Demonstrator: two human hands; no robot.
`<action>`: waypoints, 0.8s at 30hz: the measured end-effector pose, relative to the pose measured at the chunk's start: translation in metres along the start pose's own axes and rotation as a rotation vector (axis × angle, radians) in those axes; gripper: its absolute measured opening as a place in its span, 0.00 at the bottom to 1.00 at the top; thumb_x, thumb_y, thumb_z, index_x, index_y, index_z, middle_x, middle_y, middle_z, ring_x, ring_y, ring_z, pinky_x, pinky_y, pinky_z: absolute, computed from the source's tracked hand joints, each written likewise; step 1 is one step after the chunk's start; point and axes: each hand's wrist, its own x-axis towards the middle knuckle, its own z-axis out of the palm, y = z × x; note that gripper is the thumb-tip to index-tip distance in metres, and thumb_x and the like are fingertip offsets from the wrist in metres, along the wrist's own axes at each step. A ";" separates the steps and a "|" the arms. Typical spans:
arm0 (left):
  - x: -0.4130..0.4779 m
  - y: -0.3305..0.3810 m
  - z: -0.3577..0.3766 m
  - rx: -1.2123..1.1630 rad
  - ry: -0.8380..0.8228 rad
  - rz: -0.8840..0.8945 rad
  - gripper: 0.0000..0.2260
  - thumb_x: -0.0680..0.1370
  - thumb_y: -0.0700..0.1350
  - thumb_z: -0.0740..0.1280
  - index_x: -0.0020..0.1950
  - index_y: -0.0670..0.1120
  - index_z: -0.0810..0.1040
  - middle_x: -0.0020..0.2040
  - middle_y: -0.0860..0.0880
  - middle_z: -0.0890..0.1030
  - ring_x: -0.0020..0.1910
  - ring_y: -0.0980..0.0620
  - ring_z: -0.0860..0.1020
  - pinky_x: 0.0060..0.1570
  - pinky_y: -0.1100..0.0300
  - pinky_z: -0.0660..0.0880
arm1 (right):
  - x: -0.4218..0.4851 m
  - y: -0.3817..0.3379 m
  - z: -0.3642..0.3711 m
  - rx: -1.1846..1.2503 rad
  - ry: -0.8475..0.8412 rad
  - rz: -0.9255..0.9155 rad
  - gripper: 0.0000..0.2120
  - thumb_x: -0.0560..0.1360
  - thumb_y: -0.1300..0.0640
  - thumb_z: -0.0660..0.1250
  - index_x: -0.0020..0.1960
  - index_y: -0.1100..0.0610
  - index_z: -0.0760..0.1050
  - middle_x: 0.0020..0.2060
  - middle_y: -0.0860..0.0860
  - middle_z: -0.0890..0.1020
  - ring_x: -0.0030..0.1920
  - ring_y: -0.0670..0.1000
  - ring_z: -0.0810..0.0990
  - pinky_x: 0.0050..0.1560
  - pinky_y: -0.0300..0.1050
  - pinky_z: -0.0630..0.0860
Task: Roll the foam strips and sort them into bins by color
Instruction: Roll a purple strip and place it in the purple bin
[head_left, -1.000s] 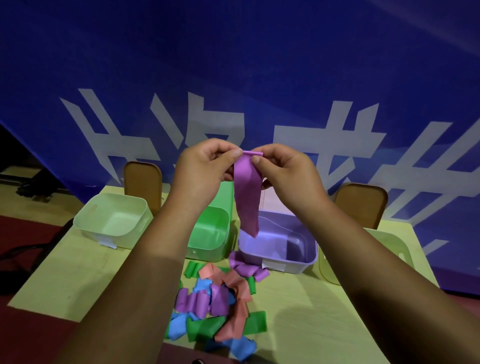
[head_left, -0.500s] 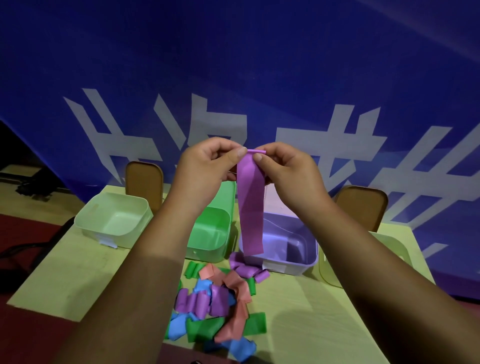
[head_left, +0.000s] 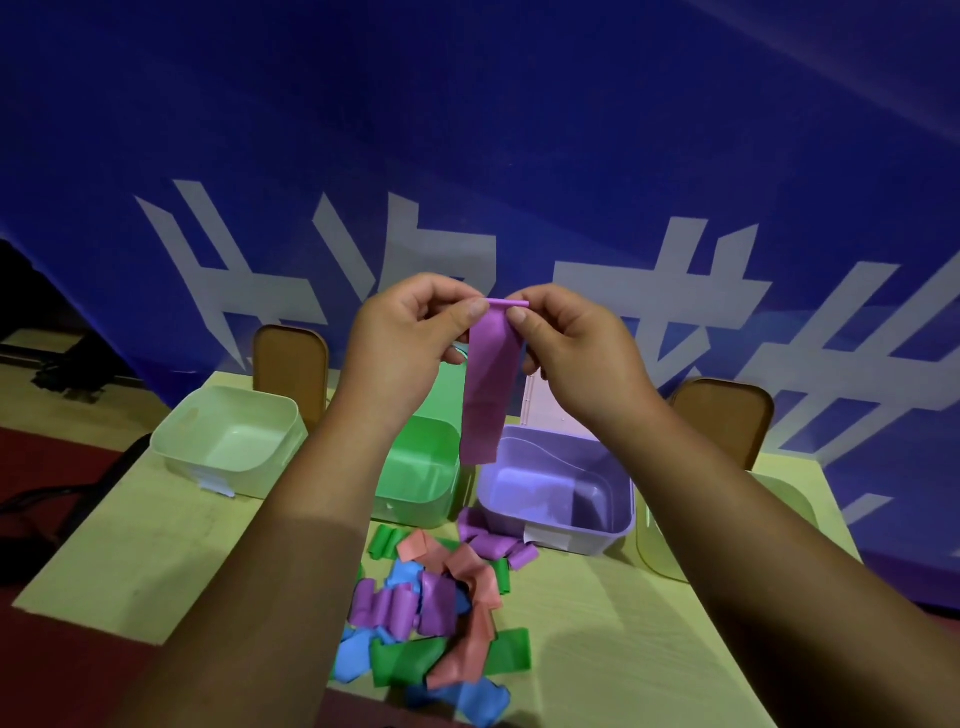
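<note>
1. Four bins (head_left: 234, 441) are sitting along the desk's (head_left: 130, 545) far side, one per colour, I am guessing.
2. My left hand (head_left: 410, 332) and right hand (head_left: 576, 348) are each pinching a top corner of one purple strip (head_left: 488, 384), probably starting its roll.
3. It is hanging in the air, near the purple bin (head_left: 571, 493).
4. The loose pile (head_left: 441, 603) is lying too tangled for counting.

Big white chars (head_left: 649, 291) on blue backdrop (head_left: 467, 130), partly cut off & blocked, none legible.
</note>
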 end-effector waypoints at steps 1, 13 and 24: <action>0.000 0.000 0.000 0.007 0.005 0.007 0.02 0.82 0.45 0.74 0.54 0.51 0.86 0.46 0.52 0.88 0.46 0.50 0.87 0.44 0.48 0.86 | 0.000 0.000 0.000 -0.011 0.003 -0.001 0.07 0.86 0.55 0.65 0.56 0.51 0.83 0.36 0.44 0.82 0.34 0.40 0.80 0.36 0.31 0.74; 0.000 0.002 -0.006 -0.010 0.050 0.034 0.01 0.82 0.45 0.75 0.52 0.50 0.86 0.44 0.51 0.88 0.43 0.49 0.86 0.44 0.49 0.86 | 0.004 -0.005 0.007 0.064 -0.027 -0.020 0.05 0.85 0.53 0.67 0.57 0.50 0.82 0.38 0.51 0.85 0.38 0.51 0.84 0.39 0.49 0.83; -0.002 0.003 -0.012 -0.051 0.021 0.013 0.05 0.81 0.42 0.76 0.56 0.48 0.86 0.46 0.48 0.87 0.46 0.50 0.87 0.46 0.57 0.85 | 0.013 0.000 0.015 0.093 -0.012 -0.016 0.01 0.83 0.55 0.71 0.53 0.50 0.81 0.38 0.49 0.84 0.38 0.48 0.83 0.38 0.44 0.82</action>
